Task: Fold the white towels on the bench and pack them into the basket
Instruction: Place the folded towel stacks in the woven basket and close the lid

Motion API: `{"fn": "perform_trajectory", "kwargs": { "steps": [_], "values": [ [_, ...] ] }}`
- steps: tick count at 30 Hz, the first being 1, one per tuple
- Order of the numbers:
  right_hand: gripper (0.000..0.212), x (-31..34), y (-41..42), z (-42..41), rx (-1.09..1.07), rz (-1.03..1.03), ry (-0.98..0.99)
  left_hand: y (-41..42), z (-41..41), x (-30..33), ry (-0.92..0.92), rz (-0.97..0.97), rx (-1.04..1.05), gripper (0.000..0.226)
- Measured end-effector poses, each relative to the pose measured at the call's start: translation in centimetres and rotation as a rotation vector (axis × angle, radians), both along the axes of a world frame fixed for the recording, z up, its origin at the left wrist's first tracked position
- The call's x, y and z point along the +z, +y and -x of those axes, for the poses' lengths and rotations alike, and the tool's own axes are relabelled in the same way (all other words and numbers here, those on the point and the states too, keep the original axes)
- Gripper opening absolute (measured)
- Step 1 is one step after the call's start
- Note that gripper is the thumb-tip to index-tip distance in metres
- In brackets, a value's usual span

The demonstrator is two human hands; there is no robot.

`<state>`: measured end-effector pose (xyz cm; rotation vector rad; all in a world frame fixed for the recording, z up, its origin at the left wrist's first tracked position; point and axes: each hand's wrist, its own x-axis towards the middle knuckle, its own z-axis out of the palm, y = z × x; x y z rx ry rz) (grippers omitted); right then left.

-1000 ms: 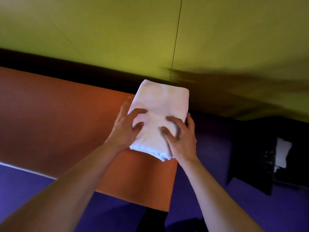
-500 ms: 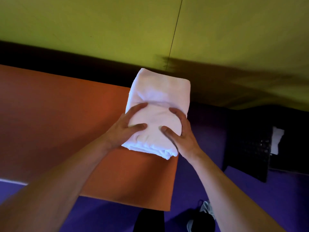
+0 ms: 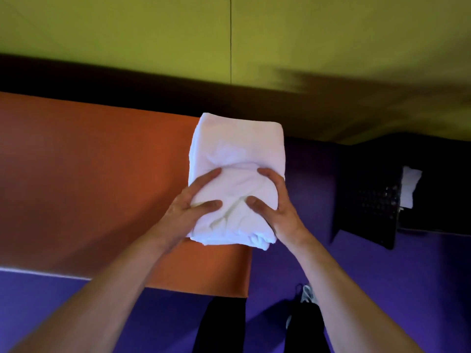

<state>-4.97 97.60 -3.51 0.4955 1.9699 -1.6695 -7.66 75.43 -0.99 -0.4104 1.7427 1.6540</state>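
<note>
An orange bench [image 3: 89,174] stands on a purple floor [image 3: 369,276] against a yellow-green wall [image 3: 127,29]. One folded towel [image 3: 237,159] sits at its right end, gripped by left hand [image 3: 188,212] and right hand [image 3: 277,210]. One dark basket [image 3: 369,200] stands right, something white inside.

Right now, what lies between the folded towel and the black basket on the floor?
In the head view, only bare purple floor separates the folded towel, gripped by both hands, from the black basket to its right.
</note>
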Motion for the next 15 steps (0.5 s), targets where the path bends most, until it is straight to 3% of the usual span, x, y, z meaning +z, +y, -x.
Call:
{"fn": "perform_trajectory", "kwargs": {
  "steps": [4, 7, 15],
  "values": [
    [0.057, 0.1, 0.6, 0.1, -0.042, 0.028, 0.042, 1.0, -0.6, 0.2, 0.009, 0.024, 0.087, 0.057],
    [0.064, 0.7, 2.1, -0.2, -0.064, 0.049, 0.064, 2.7, -1.7, 0.8, 0.055, 0.050, 0.130, 0.061],
    [0.064, 4.7, 14.5, -5.9, -0.176, 0.044, 0.131, 15.3, -5.9, 4.1, 0.182, 0.031, 0.046, 0.058]
  ]
}}
